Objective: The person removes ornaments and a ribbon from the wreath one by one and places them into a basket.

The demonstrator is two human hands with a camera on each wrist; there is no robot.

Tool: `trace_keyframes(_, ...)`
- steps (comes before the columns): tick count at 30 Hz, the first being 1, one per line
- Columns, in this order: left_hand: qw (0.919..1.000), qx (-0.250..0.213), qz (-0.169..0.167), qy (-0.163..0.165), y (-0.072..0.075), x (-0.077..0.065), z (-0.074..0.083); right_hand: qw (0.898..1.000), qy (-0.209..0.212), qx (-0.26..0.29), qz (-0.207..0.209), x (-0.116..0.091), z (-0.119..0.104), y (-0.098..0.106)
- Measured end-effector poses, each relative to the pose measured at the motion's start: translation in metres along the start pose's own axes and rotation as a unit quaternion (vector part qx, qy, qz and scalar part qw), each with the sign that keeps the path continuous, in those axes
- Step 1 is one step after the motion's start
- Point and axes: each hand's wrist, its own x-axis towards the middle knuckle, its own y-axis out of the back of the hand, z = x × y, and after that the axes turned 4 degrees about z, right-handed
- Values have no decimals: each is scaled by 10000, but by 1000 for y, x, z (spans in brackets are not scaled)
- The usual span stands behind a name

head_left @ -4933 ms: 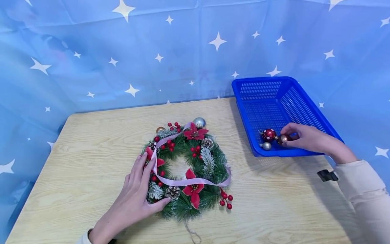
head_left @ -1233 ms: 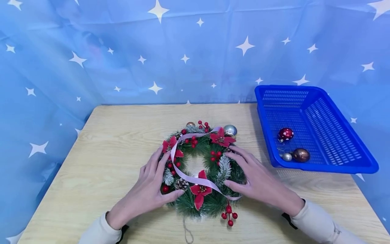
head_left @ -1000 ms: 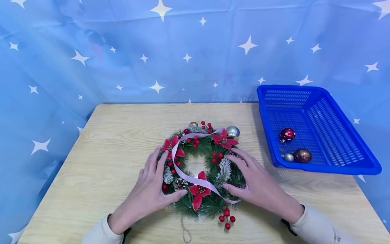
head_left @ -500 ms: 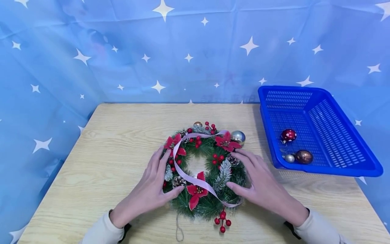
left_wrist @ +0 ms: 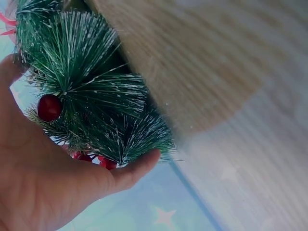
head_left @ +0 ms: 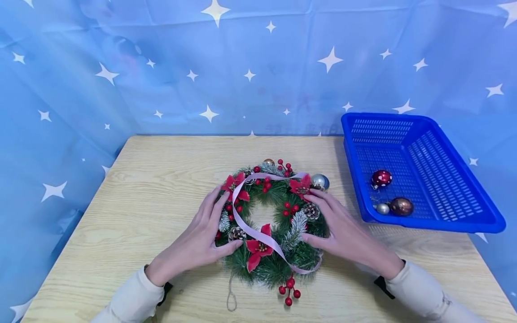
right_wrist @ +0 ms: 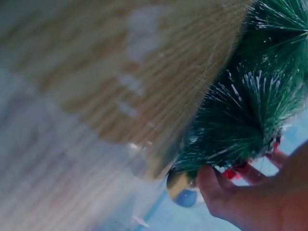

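A green Christmas wreath (head_left: 274, 269) lies flat on the table, trimmed with red poinsettias, pine cones and red berries. A pale pink ribbon (head_left: 258, 235) runs loosely across it. My left hand (head_left: 198, 237) grips the wreath's left side, thumb on the front and fingers at the outer edge. On the opposite side my right hand (head_left: 349, 233) holds the wreath the same way, near a pine cone. A silver ball (head_left: 320, 181) sits at the upper right rim, a gold ball (head_left: 269, 162) at the top. Both wrist views show the needles close up between thumb and fingers.
A blue plastic basket (head_left: 464, 179) stands at the back right with a red dotted ball (head_left: 381, 179), a brown ball (head_left: 401, 207) and a small silver ball (head_left: 382, 208) inside. A twine loop (head_left: 231, 300) trails from the wreath's front. Behind the table hangs a blue starry cloth (head_left: 242, 54).
My right hand has left the ornaments in the basket and come to the wreath's right side. Over the last second the wreath has turned slightly clockwise between my hands.
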Motion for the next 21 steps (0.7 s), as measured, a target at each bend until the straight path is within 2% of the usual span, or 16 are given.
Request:
trace_keyframes(5,9997,127,141,159,-1,-3,4,9998,-68,28,-169,-1,-1,-3)
trace_keyframes(12,9970,163,422,620,-4,-13,22,9999,-100,-47,7,-6,-11,-9)
trace_keyframes(17,9953,270,327,876,-7,-17,34,9993,-226,-287,51,-11,-20,-13)
trace_keyframes(21,9947,404,243,909,-10,-18,36,9991,-253,-338,71,-14,-25,-14)
